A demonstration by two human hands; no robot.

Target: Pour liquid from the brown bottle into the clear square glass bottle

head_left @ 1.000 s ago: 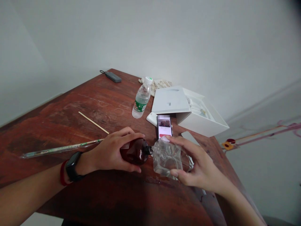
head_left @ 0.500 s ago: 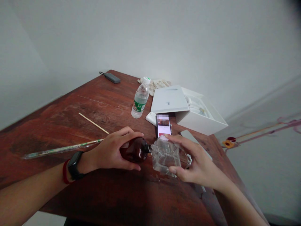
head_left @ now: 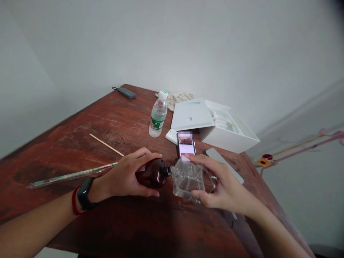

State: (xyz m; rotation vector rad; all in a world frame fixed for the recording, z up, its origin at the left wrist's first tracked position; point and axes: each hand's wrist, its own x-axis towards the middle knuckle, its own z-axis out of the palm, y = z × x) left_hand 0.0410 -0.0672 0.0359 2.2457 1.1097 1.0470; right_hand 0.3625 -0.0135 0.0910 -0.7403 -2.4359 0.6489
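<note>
One table (head_left: 134, 229) bears our work: at the near side, the step looks like a mouth-to-mouth hold, and the next move seems to call for steady, matched tilt. Far right, the open box (head_left: 231, 142) holds white pieces (head_left: 223, 118). Near the middle, our right hand (head_left: 224, 186) grips the clear bottle (head_left: 185, 179), fill uncertain; to its left, our left hand (head_left: 129, 173) grips the dark bottle (head_left: 153, 174), contents hidden. Farther back, the capped water bottle (head_left: 157, 122) seems part-filled.
</note>
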